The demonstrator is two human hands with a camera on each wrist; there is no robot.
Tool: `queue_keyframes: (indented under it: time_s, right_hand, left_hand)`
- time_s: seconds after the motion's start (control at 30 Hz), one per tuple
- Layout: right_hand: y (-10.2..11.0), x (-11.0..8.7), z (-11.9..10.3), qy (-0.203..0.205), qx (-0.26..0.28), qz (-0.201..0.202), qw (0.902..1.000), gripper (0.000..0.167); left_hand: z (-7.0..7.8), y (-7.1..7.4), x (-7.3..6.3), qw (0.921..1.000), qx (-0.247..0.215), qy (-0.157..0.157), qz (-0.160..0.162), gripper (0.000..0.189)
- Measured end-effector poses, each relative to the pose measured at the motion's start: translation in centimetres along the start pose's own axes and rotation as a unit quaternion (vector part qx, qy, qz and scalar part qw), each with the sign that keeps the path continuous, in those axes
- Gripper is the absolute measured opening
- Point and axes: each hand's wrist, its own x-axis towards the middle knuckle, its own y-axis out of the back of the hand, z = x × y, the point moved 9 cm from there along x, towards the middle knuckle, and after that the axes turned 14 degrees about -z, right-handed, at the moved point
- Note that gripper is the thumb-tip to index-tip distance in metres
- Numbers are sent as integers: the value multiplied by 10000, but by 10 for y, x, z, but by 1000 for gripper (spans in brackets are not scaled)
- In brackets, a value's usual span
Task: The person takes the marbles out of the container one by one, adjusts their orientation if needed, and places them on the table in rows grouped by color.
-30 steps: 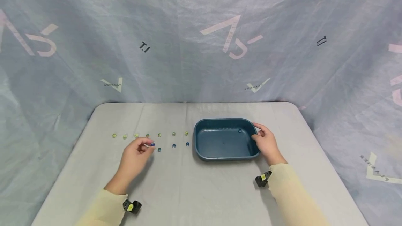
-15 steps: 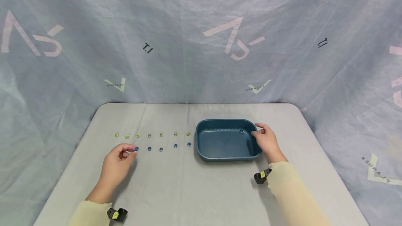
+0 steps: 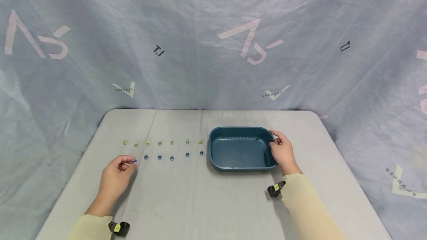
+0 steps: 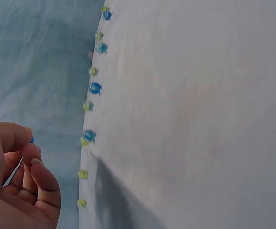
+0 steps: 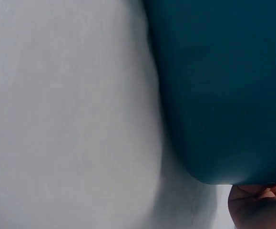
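Between thumb and fingertips my left hand (image 3: 116, 175) pinches a blue marble (image 3: 134, 161), at the left end of a row of blue marbles (image 3: 159, 157). Whether that marble touches the table cannot be told; in the left wrist view only a blue sliver of it shows. Behind lies a row of yellow-green marbles (image 3: 172, 143). My right hand (image 3: 282, 152) grips the right wall of a dark teal plastic tub (image 3: 240, 169), thumb on the inner side. Inside the tub, near the back right, sits one small marble (image 3: 257, 140).
A pale cloth covers the table (image 3: 213, 203), and a grey-blue printed curtain (image 3: 186, 77) hangs around its back and sides. The tub stands just right of both marble rows. A small black camera is on each wrist.
My left hand has moved left and slightly nearer with the blue marble, uncovering blue marbles on the table to its right. The right hand stays on the tub, and the head view has shifted slightly.
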Motion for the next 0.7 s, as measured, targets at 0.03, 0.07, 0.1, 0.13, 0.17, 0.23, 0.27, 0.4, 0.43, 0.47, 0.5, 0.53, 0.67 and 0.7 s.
queue_keyframes:
  time_s: [0.03,0.07,0.1,0.13,0.17,0.23,0.27,0.4,0.43,0.47,0.5,0.53,0.67,0.7]
  right_hand:
    - [0,0,0,-13,1,-26,10000,53]
    - [-1,0,1,-42,9,-45,10000,53]
    - [-1,0,2,-69,9,-72,10000,53]
    - [-1,0,3,-97,26,-93,9999,53]
    - [-2,0,3,-121,25,-111,9999,52]
    - [-2,0,4,-130,16,-127,9998,52]
    - [-2,1,4,-128,20,-112,9999,52]
    - [-2,1,4,-104,-2,-84,9999,52]
    - [-2,1,5,-112,-4,-85,9999,52]
    - [-2,1,5,-137,14,-81,9999,52]
    - [-2,1,6,-149,2,-85,9999,52]
    - [-2,1,7,-161,-4,-94,9998,52]
    - [-2,1,7,-174,-11,-75,9998,53]
    - [-1,1,7,-169,-18,-73,9998,53]
  left_hand:
    - [-2,1,1,10000,7,20,14,15]
    - [-3,3,2,10000,12,51,20,15]
    - [-5,4,4,10000,7,76,14,15]
    - [-7,5,6,9999,30,109,9,16]
    - [-8,6,7,9999,21,127,13,16]
    - [-12,9,11,9999,41,153,8,16]
    - [-14,10,14,9999,66,158,-9,17]
    - [-20,15,21,9995,223,210,-13,18]
    - [-22,16,23,9994,245,227,-22,19]
    - [-23,17,24,9993,270,255,-41,19]
    - [-25,17,26,9992,286,280,-54,19]
    - [-26,17,28,9991,305,303,-68,20]
    - [-27,18,40,9988,371,300,-124,22]
    - [-26,17,43,9989,374,259,-132,22]
